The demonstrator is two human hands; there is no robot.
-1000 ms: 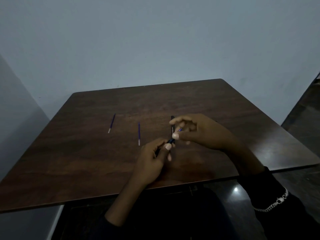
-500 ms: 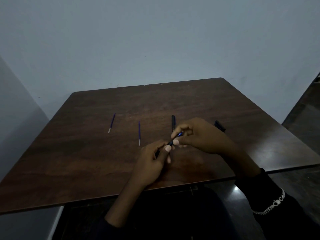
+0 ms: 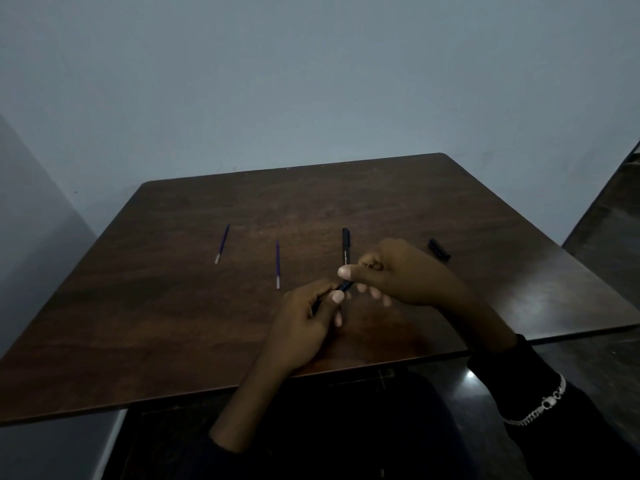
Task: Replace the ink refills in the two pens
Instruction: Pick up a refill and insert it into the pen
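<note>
The left hand (image 3: 308, 320) is curled round the lower barrel of the held pen (image 3: 346, 286), thumb laid along it. The barrel's upper end is pinched between thumb and forefinger of the right hand (image 3: 405, 275), the other fingers loosely curled beneath. A change is noted: a second ago a short blue stretch was seen between the two hands, and now almost none of it is left showing, the right hand having been brought down close against the left. A refill being seated in the barrel is the likely reading (though a fresh grip for pulling cannot be ruled out, since the joint itself is hidden by the thumb).

The held pen is kept just in front of the second pen (image 3: 345, 244), which is left lying untouched on the table (image 3: 173, 323), pointing away from the person. To the left of that second pen the nearer refill (image 3: 277, 261) is laid out, and well beyond it to the left the farther refill (image 3: 223, 242). To the right of the second pen a cap (image 3: 439, 250) is set aside.

So the first pen is judged mid-swap, and the second is not yet opened.
</note>
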